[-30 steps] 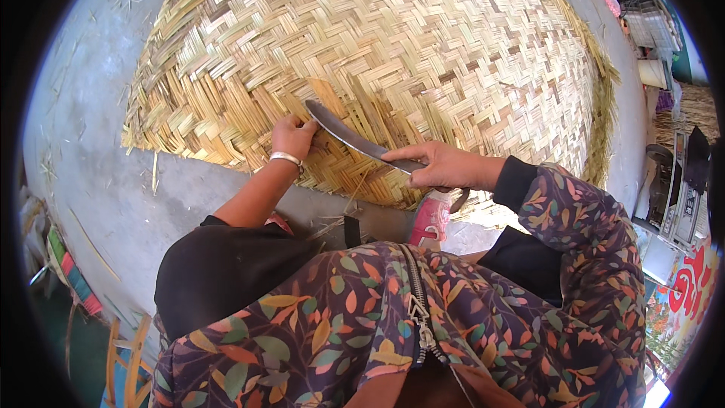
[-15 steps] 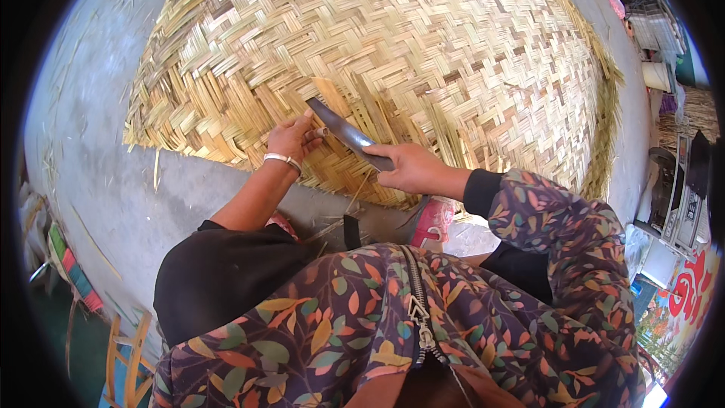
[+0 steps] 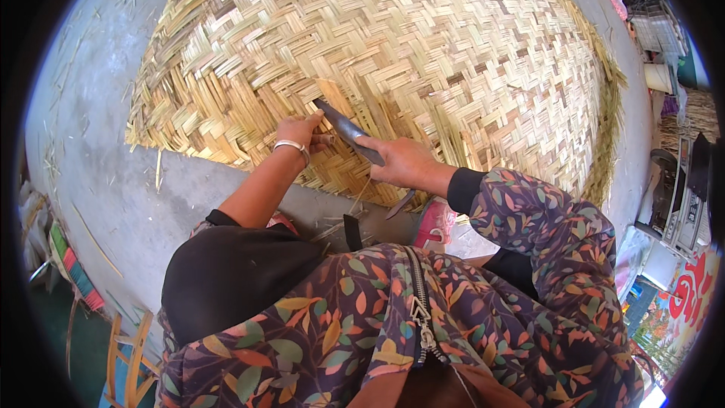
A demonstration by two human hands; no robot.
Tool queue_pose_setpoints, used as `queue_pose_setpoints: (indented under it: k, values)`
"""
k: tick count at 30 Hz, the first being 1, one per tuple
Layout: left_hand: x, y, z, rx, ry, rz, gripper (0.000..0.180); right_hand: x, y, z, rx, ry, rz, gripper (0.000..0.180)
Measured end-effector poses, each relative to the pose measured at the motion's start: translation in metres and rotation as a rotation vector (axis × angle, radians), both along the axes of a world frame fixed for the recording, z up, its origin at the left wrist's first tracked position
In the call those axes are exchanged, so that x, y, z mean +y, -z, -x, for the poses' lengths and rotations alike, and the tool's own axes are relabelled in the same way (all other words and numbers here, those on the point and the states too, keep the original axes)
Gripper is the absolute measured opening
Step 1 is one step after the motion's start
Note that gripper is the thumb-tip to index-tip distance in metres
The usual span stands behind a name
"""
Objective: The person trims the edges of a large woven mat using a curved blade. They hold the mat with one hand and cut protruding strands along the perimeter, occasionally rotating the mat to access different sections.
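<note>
A large woven bamboo mat lies on the concrete floor in front of me. My right hand grips the handle of a broad grey knife, whose blade points up and left onto the weave. My left hand, with a white bangle on the wrist, presses on the mat strips right beside the blade tip. Both hands are at the mat's near edge.
Grey concrete floor with loose bamboo slivers surrounds the mat. A pink sandal sits near my right arm. Crates and machinery stand at the right rim. Bamboo strips and a wooden frame lie at lower left.
My right hand has drawn the knife leftward and closer to my left hand; the blade tip now sits by my left fingers. My left hand stayed on the weave.
</note>
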State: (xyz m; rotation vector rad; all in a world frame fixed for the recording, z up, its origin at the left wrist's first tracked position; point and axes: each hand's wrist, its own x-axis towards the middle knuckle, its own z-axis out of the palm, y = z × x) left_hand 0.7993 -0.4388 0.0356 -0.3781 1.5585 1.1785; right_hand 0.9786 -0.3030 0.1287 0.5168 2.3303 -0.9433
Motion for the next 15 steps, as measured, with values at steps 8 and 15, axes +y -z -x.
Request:
queue_pose_setpoints:
  k: [8,15]
  values:
    - [-0.011,-0.017,0.002,0.895,0.817,0.184,0.044,0.018,-0.022,-0.012,-0.02,-0.159,-0.058,0.063]
    - [-0.003,-0.006,0.001,0.966,0.939,0.247,0.036,0.071,-0.103,-0.074,-0.219,-0.007,0.168,0.066]
